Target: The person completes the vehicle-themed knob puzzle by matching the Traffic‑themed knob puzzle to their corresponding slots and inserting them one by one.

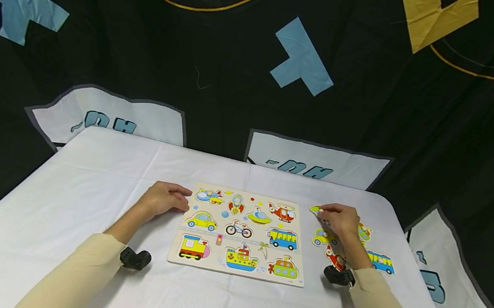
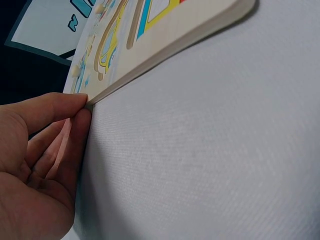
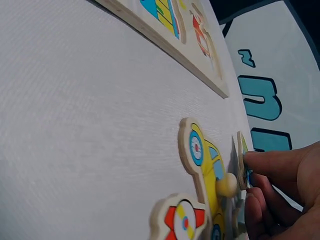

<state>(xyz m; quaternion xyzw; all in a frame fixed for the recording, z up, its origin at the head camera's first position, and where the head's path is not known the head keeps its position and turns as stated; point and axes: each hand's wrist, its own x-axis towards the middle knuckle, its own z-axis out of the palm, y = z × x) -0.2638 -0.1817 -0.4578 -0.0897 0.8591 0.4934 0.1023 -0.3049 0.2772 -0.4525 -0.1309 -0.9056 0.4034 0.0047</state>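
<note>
A wooden puzzle board printed with colourful vehicles lies flat on the table. My left hand is at its far left side, and in the left wrist view thumb and finger pinch the board's edge. To the right of the board, my right hand holds a yellow-green puzzle piece between thumb and fingers. Seen nearly edge-on in the right wrist view, its picture is mostly hidden. Near that hand lie a yellow car piece with a pale knob and a red piece.
A blue bus piece and a green-and-red piece also lie on the right. White cloth covers the table. Behind it hangs a black curtain with blue and yellow patches.
</note>
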